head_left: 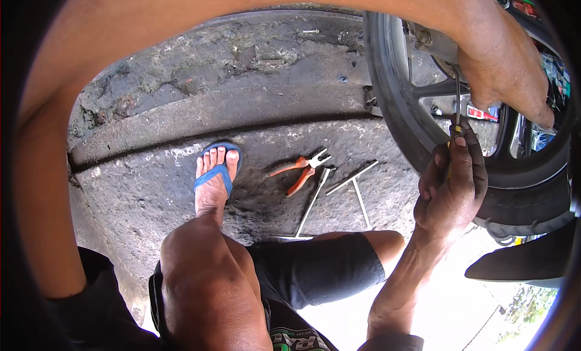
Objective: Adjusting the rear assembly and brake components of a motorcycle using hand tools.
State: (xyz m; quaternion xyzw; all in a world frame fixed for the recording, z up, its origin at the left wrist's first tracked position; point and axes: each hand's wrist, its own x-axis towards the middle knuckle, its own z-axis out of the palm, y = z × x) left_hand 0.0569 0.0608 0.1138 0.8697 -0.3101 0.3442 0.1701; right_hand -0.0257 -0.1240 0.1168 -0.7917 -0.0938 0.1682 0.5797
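While the person squatted on the concrete (pixel 181 187), the right hand (pixel 452 181) was closed around a screwdriver (pixel 456 118), its yellow-and-dark handle gripped in the fist and the thin shaft rising toward the middle of the wheel (pixel 399 109). The left arm swept across the top of the view, and the left hand (pixel 508 72) lay on the wheel near the hub, fingers curled down over the metal there; whether they gripped anything I could not tell. The screwdriver's tip met the hub area just under that hand. The two hands were near each other, the left above the right.

The tyre (pixel 514 196) stood upright at the right, its black rubber curving under the right hand. On the ground to the left of the wheel lay pliers (pixel 301 169) with orange handles, jaws pointing toward the wheel. Just beside them lay a T-wrench (pixel 357 184) and a long metal rod (pixel 313 202), the rod's upper end close to the pliers. Further left the person's foot sat in a blue sandal (pixel 215 172), toes pointing away. A small spring (pixel 270 62) lay well apart, up on the cracked concrete near the kerb.
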